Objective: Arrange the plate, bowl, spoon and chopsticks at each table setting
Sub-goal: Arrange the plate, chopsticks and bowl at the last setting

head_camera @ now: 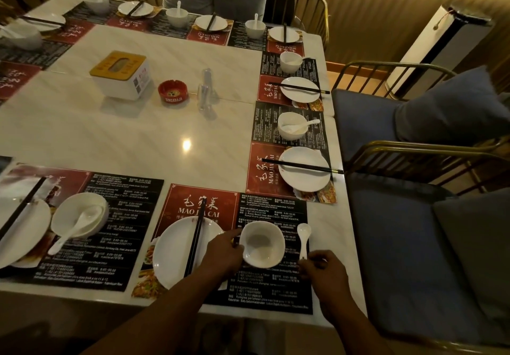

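Observation:
At the near setting a white plate (174, 252) lies on the red and black placemat (273, 208) with black chopsticks (196, 240) across it. To its right stands an empty white bowl (262, 244). My left hand (220, 255) grips the bowl's left rim. A white spoon (303, 237) lies on the mat just right of the bowl, bowl end pointing away. My right hand (321, 265) pinches the spoon's handle end.
Other settings with plates, chopsticks, bowls and spoons line the left, far and right table edges. A tissue box (120, 74), a red ashtray (173, 91) and a clear shaker (205, 92) stand mid-table. Blue cushioned chairs (400, 244) sit to the right.

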Demonstrator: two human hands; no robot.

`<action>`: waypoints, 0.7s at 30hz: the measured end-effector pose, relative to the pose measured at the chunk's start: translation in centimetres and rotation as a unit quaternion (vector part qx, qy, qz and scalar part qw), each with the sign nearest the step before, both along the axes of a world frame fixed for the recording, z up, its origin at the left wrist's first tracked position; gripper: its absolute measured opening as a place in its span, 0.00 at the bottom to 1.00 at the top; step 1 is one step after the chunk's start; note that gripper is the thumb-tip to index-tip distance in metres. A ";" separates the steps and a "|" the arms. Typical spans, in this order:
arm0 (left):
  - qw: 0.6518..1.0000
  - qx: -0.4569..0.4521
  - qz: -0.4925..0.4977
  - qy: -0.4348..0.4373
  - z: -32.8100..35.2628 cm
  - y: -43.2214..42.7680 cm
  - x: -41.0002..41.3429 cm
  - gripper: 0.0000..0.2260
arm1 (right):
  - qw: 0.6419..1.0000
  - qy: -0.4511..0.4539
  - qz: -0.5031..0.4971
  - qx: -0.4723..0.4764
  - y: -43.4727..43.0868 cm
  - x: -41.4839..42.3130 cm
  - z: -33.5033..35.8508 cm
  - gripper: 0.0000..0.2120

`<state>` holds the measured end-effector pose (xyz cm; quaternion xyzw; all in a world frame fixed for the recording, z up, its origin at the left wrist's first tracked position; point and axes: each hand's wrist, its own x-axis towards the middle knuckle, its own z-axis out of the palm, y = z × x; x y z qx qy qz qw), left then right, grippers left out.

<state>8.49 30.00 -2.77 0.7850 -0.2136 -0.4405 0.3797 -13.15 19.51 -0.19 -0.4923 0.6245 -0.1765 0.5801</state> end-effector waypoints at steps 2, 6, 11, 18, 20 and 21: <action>1.000 -0.001 0.001 -0.009 0.0 -0.3 0.0 0.20 | 0.998 -0.055 0.010 0.013 0.1 0.1 1.4 0.12; 1.000 -0.005 0.002 -0.011 -0.2 -0.6 -0.1 0.20 | 0.995 -0.070 0.072 0.021 1.6 0.9 3.0 0.13; 1.000 -0.006 -0.016 -0.010 -0.1 -0.3 0.6 0.16 | 0.991 -0.076 0.105 0.034 4.4 2.2 2.3 0.11; 0.999 -0.019 -0.020 -0.033 0.3 -0.1 2.2 0.15 | 0.990 -0.072 0.116 0.044 5.2 3.0 2.0 0.11; 0.999 -0.021 -0.024 -0.034 0.4 -0.2 2.3 0.15 | 0.990 -0.061 0.122 0.042 5.4 3.0 2.0 0.11; 0.999 -0.019 -0.025 -0.033 0.4 -0.2 2.2 0.14 | 0.990 -0.057 0.121 0.041 5.5 3.0 2.0 0.11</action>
